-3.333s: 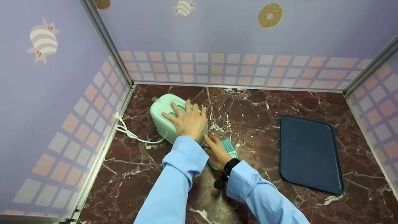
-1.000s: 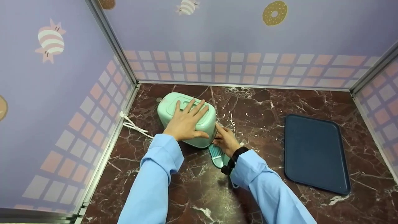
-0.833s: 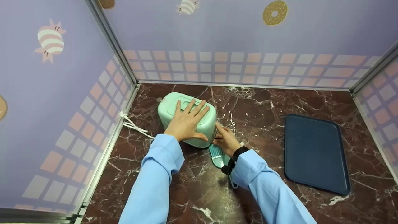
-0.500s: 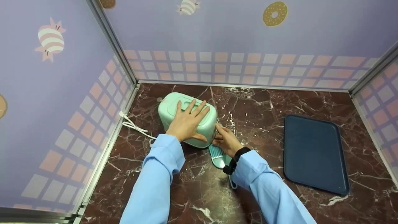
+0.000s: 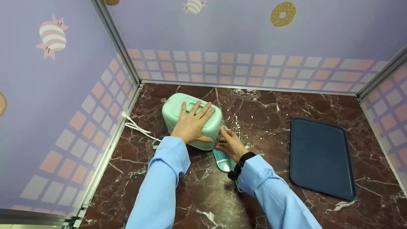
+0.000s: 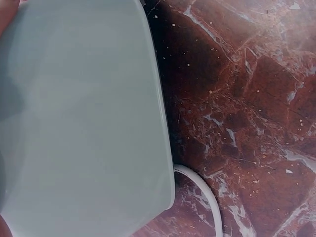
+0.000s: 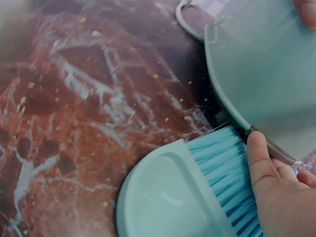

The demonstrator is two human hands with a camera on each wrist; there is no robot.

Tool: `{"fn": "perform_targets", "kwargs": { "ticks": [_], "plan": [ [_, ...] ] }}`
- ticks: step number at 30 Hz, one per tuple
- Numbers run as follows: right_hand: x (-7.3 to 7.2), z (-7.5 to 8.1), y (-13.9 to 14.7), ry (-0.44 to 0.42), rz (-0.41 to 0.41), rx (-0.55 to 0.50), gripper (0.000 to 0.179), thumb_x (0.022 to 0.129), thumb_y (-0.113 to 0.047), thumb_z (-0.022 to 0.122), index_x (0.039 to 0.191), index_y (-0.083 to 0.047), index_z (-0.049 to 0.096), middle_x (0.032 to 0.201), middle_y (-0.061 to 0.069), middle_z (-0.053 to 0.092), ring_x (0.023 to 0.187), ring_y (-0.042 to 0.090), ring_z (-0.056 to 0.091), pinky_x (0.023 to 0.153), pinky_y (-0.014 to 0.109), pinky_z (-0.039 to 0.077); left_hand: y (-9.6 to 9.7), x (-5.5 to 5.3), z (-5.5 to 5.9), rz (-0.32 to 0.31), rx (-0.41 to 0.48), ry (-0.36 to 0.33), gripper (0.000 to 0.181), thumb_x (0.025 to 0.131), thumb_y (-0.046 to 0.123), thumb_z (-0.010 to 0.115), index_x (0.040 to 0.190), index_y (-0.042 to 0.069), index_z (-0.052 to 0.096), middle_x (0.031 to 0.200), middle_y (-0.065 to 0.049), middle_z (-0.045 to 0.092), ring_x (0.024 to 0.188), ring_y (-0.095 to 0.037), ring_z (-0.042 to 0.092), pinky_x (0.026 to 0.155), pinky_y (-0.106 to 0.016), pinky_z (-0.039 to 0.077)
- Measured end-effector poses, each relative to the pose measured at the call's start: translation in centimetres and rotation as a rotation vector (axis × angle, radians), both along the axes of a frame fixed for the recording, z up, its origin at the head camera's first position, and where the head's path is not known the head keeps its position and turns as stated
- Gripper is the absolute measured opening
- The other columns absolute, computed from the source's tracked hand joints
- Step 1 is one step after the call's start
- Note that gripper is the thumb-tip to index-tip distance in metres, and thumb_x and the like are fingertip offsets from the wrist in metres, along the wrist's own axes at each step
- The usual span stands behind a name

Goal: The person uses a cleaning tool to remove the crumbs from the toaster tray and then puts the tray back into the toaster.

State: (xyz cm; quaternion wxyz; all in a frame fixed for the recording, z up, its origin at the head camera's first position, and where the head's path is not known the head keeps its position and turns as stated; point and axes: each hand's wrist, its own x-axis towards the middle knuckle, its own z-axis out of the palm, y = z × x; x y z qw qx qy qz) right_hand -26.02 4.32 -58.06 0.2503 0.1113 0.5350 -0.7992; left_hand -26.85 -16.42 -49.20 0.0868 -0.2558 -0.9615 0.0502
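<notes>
A mint-green toaster (image 5: 208, 132) with recessed slots on top stands on the marble surface at centre left in the head view. My left hand (image 5: 189, 125) lies flat across its top, fingers spread, thumb over the near side. At the toaster's right end, my right hand (image 5: 233, 144) touches the lower edge. In the right wrist view one fingertip (image 7: 256, 140) presses on a dark strip along that edge and the other fingers sit lower; I cannot tell whether they pinch it. Just below this hand lies a mint brush (image 7: 165, 192) with teal bristles, partly hidden by hand and wrist.
A white power cord (image 5: 136, 128) runs from the toaster to the left wall. To the right lies a dark blue tray (image 5: 321, 156). Pale crumbs (image 5: 236, 122) are scattered beside the toaster. Patterned walls (image 5: 248, 35) enclose the back and sides.
Since the earliest frame my left hand has shifted on the toaster's top, thumb now toward its near right corner. My right hand has moved up along its end. Little differs over the last second.
</notes>
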Motion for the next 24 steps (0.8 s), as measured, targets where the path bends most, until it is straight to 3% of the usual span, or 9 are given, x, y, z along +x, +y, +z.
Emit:
{"fn": "perform_targets", "kwargs": {
  "ticks": [8, 13, 19, 24],
  "plan": [
    [-0.14, -0.53, -0.13, 0.05, 0.032, 0.024, 0.06, 0.105, -0.041, 0.055, 0.146, 0.0, 0.038, 0.09, 0.008, 0.057, 0.079, 0.019, 0.057, 0.079, 0.033, 0.052, 0.04, 0.03, -0.05, -0.013, 0.018, 0.021, 0.125, 0.067, 0.086, 0.072, 0.165, 0.027, 0.02, 0.171, 0.002, 0.016, 0.156, -0.033, 0.017, 0.118, -0.073, 0.008],
    [-0.24, -0.49, -0.23, 0.051, 0.026, 0.035, 0.045, 0.106, -0.041, 0.052, 0.126, 0.0, 0.053, 0.081, 0.005, 0.052, 0.075, 0.018, 0.053, 0.077, 0.032, 0.05, 0.2, -0.04, 0.16, -0.011, 0.011, 0.01, 0.126, 0.066, 0.086, 0.071, 0.165, 0.027, 0.019, 0.171, 0.002, 0.015, 0.156, -0.033, 0.017, 0.117, -0.074, 0.007],
    [-0.2, -0.57, -0.43, 0.057, 0.018, 0.041, 0.039, 0.107, -0.041, 0.05, 0.104, -0.002, 0.053, 0.076, 0.002, 0.049, 0.074, 0.017, 0.052, 0.079, 0.032, 0.048, 0.21, -0.15, 0.17, -0.004, 0.007, -0.002, 0.126, 0.067, 0.086, 0.071, 0.165, 0.027, 0.018, 0.171, 0.002, 0.014, 0.156, -0.033, 0.016, 0.117, -0.074, 0.007],
    [-0.17, -0.63, -0.81, 0.046, 0.006, 0.041, 0.036, 0.108, -0.038, 0.05, 0.098, -0.004, 0.053, 0.073, 0.001, 0.047, 0.071, 0.016, 0.05, 0.077, 0.031, 0.047, -0.02, -0.03, 0.02, 0.005, 0.004, -0.01, 0.125, 0.067, 0.086, 0.07, 0.165, 0.027, 0.018, 0.171, 0.002, 0.013, 0.156, -0.033, 0.015, 0.117, -0.074, 0.006]
  ]
}}
